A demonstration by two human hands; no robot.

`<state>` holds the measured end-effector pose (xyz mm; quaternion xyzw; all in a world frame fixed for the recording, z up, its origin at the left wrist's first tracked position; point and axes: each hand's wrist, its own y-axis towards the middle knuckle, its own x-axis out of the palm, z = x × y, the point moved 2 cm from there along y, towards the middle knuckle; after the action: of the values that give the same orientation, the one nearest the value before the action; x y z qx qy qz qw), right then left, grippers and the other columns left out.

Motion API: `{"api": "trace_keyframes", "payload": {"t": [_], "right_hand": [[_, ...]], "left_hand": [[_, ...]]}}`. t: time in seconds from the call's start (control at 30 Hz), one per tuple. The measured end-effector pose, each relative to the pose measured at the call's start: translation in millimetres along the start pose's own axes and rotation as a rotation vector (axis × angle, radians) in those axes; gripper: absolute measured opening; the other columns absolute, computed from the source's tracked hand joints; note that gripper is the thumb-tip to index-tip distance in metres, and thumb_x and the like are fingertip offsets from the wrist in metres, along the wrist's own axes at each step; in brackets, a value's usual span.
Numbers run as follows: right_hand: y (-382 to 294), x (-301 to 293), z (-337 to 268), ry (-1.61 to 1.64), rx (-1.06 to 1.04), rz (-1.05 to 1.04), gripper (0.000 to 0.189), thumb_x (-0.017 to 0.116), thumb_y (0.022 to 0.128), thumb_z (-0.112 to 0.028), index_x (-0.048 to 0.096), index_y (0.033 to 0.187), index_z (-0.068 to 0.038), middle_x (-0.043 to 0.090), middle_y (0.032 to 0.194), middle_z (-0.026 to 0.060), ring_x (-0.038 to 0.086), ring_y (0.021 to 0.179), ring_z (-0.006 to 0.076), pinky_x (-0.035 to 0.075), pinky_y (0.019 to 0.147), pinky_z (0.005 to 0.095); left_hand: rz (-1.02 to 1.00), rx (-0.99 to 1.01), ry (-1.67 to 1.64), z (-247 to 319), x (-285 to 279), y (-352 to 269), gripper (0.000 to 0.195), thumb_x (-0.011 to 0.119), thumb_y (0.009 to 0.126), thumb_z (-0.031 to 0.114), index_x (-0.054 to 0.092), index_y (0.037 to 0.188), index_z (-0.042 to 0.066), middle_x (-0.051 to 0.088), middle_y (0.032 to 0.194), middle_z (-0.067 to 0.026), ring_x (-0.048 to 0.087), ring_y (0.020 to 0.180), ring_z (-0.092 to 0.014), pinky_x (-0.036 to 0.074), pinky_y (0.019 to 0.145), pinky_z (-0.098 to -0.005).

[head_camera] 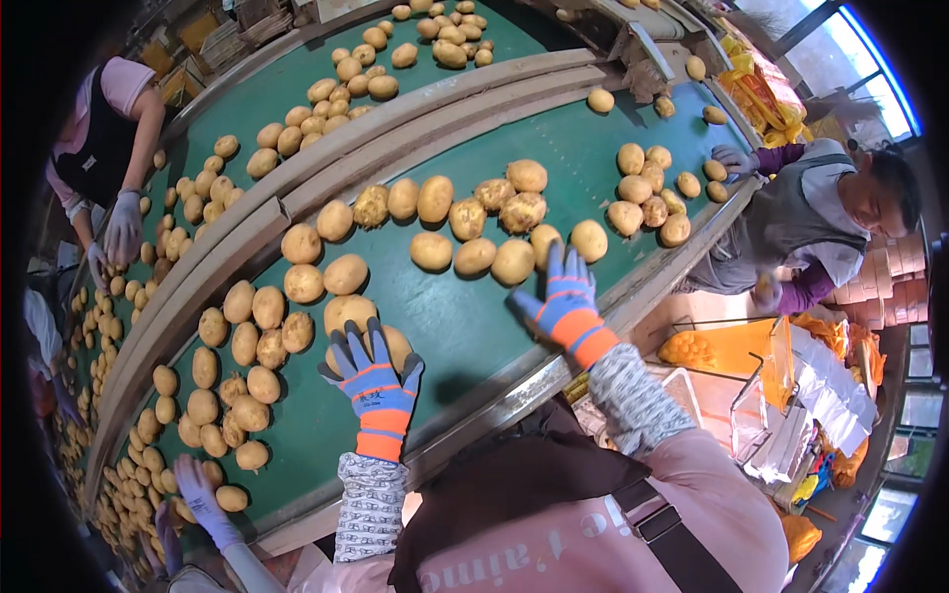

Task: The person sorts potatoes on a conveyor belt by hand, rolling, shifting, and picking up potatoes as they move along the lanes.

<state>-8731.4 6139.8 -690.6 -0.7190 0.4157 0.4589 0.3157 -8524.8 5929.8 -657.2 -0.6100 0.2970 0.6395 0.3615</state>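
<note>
Before me runs a green conveyor belt [460, 333] carrying many potatoes. My left hand [371, 378], in a blue and orange work glove, lies with fingers apart over two potatoes, one of them a potato [393, 347] partly hidden under the fingers. Just beyond the fingertips is another potato [350, 311]. My right hand [567, 296], gloved the same way, has its fingertips against a potato [545, 243] in a short row, with a further potato [589, 240] right beside it. Neither hand is closed around anything. Some potatoes in the middle, such as a rough-skinned potato [523, 212], look darker and scabby.
A metal rail [519, 400] edges the belt on my side; a raised divider [356, 133] separates a second potato-laden belt [259, 96]. Co-workers' gloved hands reach in at the left [122, 230], lower left [200, 493] and right [734, 159]. An orange mesh bag [749, 352] hangs on a frame behind.
</note>
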Motion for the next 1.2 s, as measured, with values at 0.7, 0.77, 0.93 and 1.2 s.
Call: {"api": "trace_keyframes", "payload": {"t": [0.7,0.77,0.93,1.2], "right_hand": [[113,-87,101,-0.188,-0.218,0.211,0.073,0.066,0.075,-0.058,0.052,0.136,-0.021,0.038,0.147,0.0154,0.030,0.137,0.0425,0.020,0.107,0.0632],[103,-104,136,-0.241,0.045,0.090,0.085,0.066,0.074,-0.063,0.044,0.143,-0.018,0.037,0.147,0.0165,0.030,0.135,0.0435,0.022,0.107,0.0609],[82,-83,186,-0.286,0.283,-0.038,0.102,0.061,0.078,-0.065,0.025,0.149,0.000,0.026,0.155,0.0178,0.015,0.144,0.0450,0.017,0.109,0.0689],[71,-95,155,-0.368,-0.342,-0.303,0.102,0.068,0.069,-0.067,0.030,0.151,-0.019,0.027,0.155,0.0147,0.015,0.141,0.0535,0.005,0.104,0.0774]], "left_hand": [[0.011,0.051,-0.034,104,-19,28,0.096,0.074,0.070,0.053,0.038,0.147,0.010,0.023,0.153,-0.0248,0.015,0.142,-0.049,0.012,0.114,-0.0607],[-0.014,-0.013,-0.098,113,-4,23,0.104,0.077,0.064,0.057,0.035,0.147,0.012,0.026,0.152,-0.0232,0.019,0.140,-0.048,0.012,0.112,-0.0635],[-0.177,0.143,-0.020,183,-9,43,0.098,0.077,0.063,0.059,0.041,0.142,0.014,0.037,0.143,-0.0185,0.026,0.138,-0.043,0.012,0.108,-0.0700],[-0.135,0.542,-0.059,271,21,70,0.088,0.072,0.068,0.058,0.045,0.139,0.014,0.043,0.142,-0.0179,0.034,0.136,-0.037,0.017,0.110,-0.0651]]}}
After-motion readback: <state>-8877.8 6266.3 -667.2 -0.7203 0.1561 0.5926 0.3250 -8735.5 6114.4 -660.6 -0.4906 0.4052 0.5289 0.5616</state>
